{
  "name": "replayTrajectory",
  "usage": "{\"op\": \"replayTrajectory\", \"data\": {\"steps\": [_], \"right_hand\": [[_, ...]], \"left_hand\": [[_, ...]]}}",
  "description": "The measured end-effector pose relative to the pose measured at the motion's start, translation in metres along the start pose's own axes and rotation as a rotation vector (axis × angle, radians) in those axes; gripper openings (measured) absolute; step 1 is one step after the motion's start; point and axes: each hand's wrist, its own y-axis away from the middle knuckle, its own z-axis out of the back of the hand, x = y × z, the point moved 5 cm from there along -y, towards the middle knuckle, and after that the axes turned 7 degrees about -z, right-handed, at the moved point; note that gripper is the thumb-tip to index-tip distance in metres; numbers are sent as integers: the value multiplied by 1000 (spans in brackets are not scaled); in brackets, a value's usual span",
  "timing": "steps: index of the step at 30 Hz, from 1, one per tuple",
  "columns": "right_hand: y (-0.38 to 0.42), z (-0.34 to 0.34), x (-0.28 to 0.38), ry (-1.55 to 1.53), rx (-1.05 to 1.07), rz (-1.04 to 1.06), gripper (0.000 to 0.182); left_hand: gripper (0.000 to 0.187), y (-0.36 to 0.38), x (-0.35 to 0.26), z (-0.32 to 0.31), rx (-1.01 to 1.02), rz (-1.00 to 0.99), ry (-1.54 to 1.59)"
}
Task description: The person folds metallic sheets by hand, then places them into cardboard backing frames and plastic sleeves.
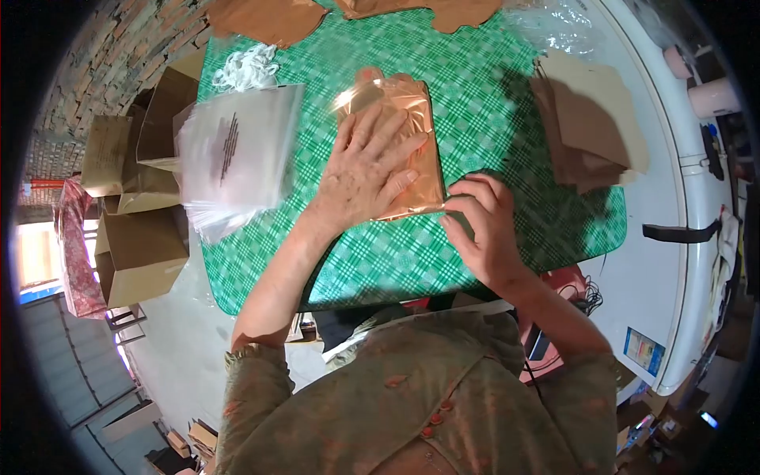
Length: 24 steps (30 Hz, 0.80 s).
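Observation:
A flat, shiny, copper-coloured packet point(423, 178) lies on the green checked tablecloth in front of me. It looks like folded brown material inside a clear plastic bag. My left hand point(366, 170) rests flat on top of it, with its fingers spread. At the packet's lower right corner, my right hand point(481, 226) has thumb and fingertips pinched together on the bag's edge. A stack of clear plastic bags point(269, 150) with dark printing lies to the left. On the right sits a pile of flat brown pieces point(590, 119).
Crumpled white cloth or string point(247, 68) lies behind the bags. Larger brown pieces point(273, 17) are at the table's far edge, with clear plastic film point(550, 24) at the far right. Open cardboard boxes point(146, 245) stand left of the table point(380, 277). A white appliance point(673, 261) stands on the right.

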Motion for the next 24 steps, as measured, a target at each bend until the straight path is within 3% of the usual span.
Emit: {"op": "replayTrajectory", "data": {"steps": [7, 10, 11, 15, 24], "right_hand": [[-10, 5, 24, 174, -31, 112, 47], [-28, -16, 40, 348, 105, 166, 68], [-27, -29, 32, 435, 190, 145, 86], [-19, -36, 19, 430, 297, 71, 103], [2, -12, 33, 434, 386, 55, 97]], "left_hand": [[57, 2, 0, -2, -37, 4, -11], [57, 3, 3, -5, -43, 4, -11], [57, 3, 3, -6, -50, 3, -7], [58, 3, 3, -6, -57, 1, 1], [56, 5, 2, -3, -74, 19, 38]]}}
